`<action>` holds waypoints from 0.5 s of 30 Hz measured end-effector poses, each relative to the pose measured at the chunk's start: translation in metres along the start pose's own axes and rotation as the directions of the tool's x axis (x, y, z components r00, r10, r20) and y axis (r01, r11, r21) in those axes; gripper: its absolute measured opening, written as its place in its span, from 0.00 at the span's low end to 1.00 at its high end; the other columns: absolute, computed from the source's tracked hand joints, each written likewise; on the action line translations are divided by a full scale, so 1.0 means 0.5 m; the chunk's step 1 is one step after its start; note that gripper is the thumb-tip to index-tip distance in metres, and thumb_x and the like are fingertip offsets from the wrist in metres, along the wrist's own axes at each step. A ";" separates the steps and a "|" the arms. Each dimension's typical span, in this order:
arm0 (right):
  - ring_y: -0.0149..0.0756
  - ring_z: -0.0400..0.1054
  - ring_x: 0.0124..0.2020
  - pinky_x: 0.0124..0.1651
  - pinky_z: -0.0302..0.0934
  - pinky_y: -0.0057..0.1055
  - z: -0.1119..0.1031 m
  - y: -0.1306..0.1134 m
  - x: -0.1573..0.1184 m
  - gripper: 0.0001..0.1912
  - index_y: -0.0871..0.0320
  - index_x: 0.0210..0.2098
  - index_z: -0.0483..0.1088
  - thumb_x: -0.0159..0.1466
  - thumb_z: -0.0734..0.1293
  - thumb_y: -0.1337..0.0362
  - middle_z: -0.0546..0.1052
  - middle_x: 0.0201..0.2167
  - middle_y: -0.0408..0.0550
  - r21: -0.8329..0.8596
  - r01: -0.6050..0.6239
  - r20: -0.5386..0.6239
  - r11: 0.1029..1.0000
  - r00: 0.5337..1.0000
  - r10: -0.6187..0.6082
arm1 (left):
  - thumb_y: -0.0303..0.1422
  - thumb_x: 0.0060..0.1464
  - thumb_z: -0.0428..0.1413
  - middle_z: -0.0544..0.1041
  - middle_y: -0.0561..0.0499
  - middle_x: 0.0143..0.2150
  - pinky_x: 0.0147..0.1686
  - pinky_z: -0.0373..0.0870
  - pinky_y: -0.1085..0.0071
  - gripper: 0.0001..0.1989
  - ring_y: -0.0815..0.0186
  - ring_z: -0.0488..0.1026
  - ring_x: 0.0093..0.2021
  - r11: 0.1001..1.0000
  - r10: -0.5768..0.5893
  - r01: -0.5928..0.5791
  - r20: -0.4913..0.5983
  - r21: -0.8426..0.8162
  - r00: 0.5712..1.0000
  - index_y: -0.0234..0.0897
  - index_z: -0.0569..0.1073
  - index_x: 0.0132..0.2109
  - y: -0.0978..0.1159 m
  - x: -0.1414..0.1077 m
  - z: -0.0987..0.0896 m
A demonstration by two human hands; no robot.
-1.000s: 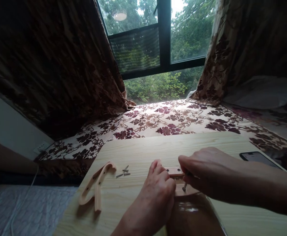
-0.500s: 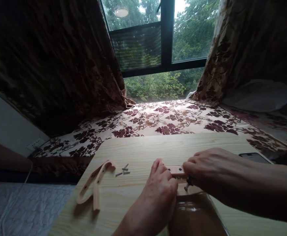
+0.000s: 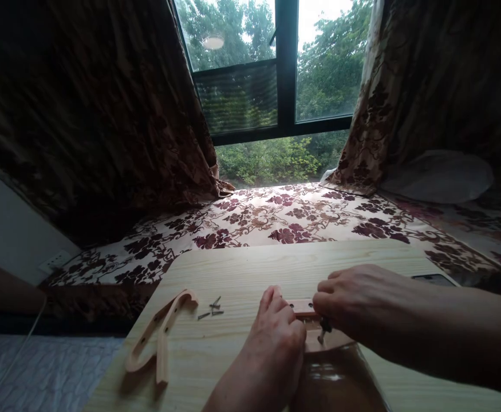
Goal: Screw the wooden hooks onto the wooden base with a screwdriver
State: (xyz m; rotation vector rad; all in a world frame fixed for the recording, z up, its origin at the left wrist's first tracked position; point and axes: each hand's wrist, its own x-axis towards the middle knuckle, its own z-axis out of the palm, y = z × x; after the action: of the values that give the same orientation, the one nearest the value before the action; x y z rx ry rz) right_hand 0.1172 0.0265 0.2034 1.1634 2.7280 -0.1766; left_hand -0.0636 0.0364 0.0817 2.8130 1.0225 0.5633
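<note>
Two pale wooden parts lie close together near the middle of the board: a strip with dark holes [image 3: 303,307] and, nearer me, a wider piece [image 3: 338,342]. My left hand [image 3: 276,340] is closed over the left ends of these parts, its fingers hiding what they grip. From the left, my right hand [image 3: 347,303] is bent over the strip's right end, fingers closed on a small dark metal tool [image 3: 324,329] with a rounded tip pointing down. The tool's upper part is hidden in the fingers. Below the parts, a glossy brown packet or box [image 3: 336,383] lies partly out of view.
Two curved wooden pieces with holes [image 3: 161,337] lean together on the left of the pale wooden board [image 3: 233,269]. Several screws [image 3: 213,309] lie beside them. A phone [image 3: 434,279] sits at the right edge, partly behind my right arm. Beyond are floral cloth [image 3: 271,220] and a window.
The view has tilted up slightly, so everything sits lower and a little left. Both hands keep their hold, and the tool in my right hand has barely shifted.
</note>
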 end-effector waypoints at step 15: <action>0.36 0.70 0.27 0.26 0.45 0.29 -0.006 0.014 -0.014 0.07 0.56 0.31 0.71 0.58 0.65 0.74 0.77 0.28 0.44 -0.001 -0.001 -0.071 1.000 0.997 0.000 | 0.21 0.56 0.51 0.70 0.54 0.34 0.67 0.44 0.55 0.08 0.66 0.67 0.45 0.999 0.011 -0.012 0.027 0.036 1.000 0.39 0.69 0.33 0.000 -0.005 -0.013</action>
State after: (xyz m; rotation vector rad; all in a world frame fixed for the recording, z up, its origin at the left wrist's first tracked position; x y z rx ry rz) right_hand 0.1266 0.0271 0.2073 1.1923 2.7887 -0.1359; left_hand -0.0680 0.0346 0.0867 2.8513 1.0227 0.5121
